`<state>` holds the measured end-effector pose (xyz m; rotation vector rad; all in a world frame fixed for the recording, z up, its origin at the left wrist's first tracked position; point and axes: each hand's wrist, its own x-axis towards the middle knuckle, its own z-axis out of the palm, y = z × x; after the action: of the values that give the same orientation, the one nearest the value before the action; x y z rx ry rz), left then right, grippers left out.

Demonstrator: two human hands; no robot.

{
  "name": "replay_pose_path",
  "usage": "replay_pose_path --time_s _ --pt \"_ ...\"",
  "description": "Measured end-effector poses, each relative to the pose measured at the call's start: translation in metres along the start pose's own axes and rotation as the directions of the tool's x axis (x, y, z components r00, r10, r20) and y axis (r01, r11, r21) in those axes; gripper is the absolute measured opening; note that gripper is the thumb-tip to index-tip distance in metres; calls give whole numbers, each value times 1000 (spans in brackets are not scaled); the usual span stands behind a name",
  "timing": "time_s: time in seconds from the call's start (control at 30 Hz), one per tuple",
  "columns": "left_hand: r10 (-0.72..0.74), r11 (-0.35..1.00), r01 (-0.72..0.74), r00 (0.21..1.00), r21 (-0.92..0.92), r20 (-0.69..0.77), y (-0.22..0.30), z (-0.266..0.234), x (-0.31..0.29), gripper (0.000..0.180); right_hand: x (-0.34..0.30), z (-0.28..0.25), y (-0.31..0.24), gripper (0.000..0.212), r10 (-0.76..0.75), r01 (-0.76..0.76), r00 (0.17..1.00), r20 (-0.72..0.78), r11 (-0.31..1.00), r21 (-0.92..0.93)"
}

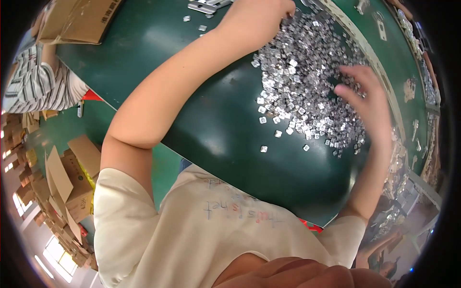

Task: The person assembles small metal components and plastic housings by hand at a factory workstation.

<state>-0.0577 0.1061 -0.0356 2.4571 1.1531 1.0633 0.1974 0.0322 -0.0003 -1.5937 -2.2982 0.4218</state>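
Note:
A broad heap of small, shiny, square metal pieces (307,72) is spread over the dark green tabletop (211,139). My left hand (259,19) reaches across to the heap's far left side, its fingers curled; the top edge of the picture cuts part of it off, so what is in them is hidden. Over the right side of the heap hovers my right hand (367,93), slightly blurred, thumb and fingers apart with nothing visible between them. A few single pieces lie loose at the heap's near edge. Longer flat metal parts (204,6) lie to the left of my left hand.
A cardboard box (79,21) stands on the table's far left corner, with a person in a striped top (33,79) beside it. A pale raised strip (370,50) borders the heap on the right. Open cartons (72,182) stand on the floor at left.

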Motion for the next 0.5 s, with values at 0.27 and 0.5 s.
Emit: replay_pose_path --time_s 0.27,0.5 --pt "-437 490 425 875 -761 207 56 -2 0 15 -31 27 -2 12 -39 20 969 -246 997 -79" --pt "-302 211 497 852 -842 427 84 5 -17 26 -36 25 -9 13 -129 120 972 -197 991 -57"
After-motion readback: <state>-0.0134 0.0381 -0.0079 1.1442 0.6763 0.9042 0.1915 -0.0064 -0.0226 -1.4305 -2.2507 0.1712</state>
